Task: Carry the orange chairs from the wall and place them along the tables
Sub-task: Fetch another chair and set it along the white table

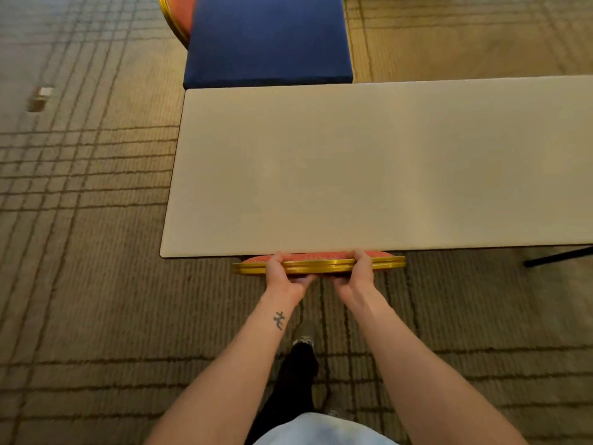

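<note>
An orange chair [321,264] with a gold frame stands at the near long edge of a pale table [369,168]; only the top of its backrest shows, the seat hidden under the tabletop. My left hand [284,273] grips the backrest's top rail left of centre. My right hand [361,271] grips the same rail right of centre. A second orange and gold chair back [176,17] shows at the top, left of a blue-covered table.
A table under a blue cloth [266,40] adjoins the pale table's far left. Patterned carpet surrounds everything. A small pale object [41,97] lies on the floor at left. A black table leg [558,256] sticks out at right. My leg and shoe [303,343] are below.
</note>
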A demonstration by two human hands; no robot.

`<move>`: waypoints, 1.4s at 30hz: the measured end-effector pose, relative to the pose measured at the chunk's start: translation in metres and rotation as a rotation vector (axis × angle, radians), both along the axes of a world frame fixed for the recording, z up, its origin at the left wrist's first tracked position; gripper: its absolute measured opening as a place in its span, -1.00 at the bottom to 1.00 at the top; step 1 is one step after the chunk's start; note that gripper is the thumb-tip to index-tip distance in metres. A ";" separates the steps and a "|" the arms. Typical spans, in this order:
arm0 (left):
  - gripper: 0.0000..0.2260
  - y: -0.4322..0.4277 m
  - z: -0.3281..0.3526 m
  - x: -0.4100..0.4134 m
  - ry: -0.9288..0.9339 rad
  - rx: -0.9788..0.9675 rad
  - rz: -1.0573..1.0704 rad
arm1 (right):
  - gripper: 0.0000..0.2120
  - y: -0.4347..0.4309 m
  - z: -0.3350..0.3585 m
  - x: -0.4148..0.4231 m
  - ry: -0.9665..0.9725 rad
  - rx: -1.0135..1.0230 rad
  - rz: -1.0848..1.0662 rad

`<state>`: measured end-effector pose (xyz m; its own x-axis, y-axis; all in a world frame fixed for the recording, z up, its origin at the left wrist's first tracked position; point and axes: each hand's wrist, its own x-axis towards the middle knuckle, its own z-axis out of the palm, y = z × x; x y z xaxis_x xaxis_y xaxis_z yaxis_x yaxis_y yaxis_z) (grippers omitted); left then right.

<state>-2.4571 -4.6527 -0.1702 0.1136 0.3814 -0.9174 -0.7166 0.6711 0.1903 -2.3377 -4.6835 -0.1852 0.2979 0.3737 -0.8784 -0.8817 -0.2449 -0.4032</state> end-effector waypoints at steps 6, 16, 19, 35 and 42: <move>-0.61 -0.005 -0.008 0.001 -0.048 0.052 -0.015 | -0.58 -0.008 0.003 0.002 -0.017 0.051 0.055; -0.32 -0.049 0.019 0.028 -0.166 0.071 -0.084 | -0.53 -0.062 0.038 0.042 0.093 0.148 0.075; -0.32 -0.085 0.041 0.060 -0.127 0.124 -0.201 | -0.43 -0.100 0.053 0.068 0.073 0.204 0.021; -0.51 -0.356 0.102 0.321 -0.274 0.409 -0.782 | -0.63 -0.441 0.132 0.310 -0.157 0.464 -0.462; -0.54 -0.430 0.130 0.429 -0.338 0.449 -1.040 | -0.61 -0.545 0.144 0.390 -0.165 0.489 -0.707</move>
